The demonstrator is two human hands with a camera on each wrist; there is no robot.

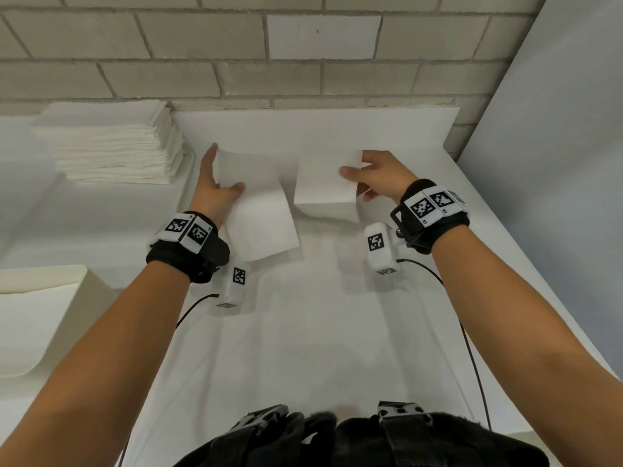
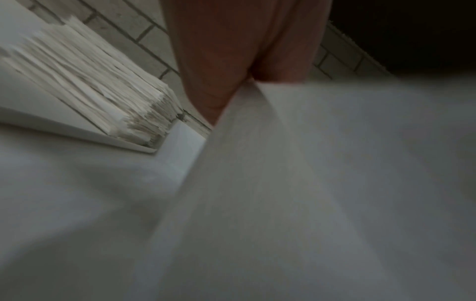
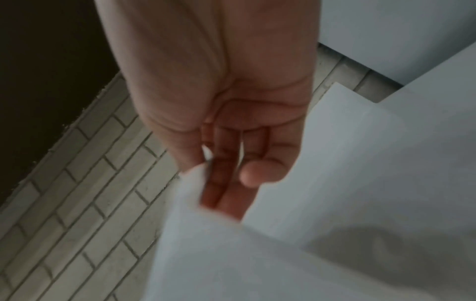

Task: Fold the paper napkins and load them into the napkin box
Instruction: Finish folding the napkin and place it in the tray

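1. Napkin (image 1: 269, 197) — one sheet, raised above the table (image 1: 320, 332), sagging mid-span, apparently mid-fold
2. Left hand (image 1: 215, 183) — thumb and fingers pinching its left edge
3. Right hand (image 1: 374, 173) — pinching the right edge
4. Napkin stack (image 1: 111, 146) — far left, supply

White napkin (image 1: 263, 210), white napkin stack (image 1: 111, 146), white worktop (image 1: 320, 332) — pale grey brick wall (image 1: 236, 45); black wristbands (image 1: 435, 227) carry black-and-white square markers.

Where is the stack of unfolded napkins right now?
In the head view, the napkin stack sits far left on the table, against the brick wall, just left of the left hand.
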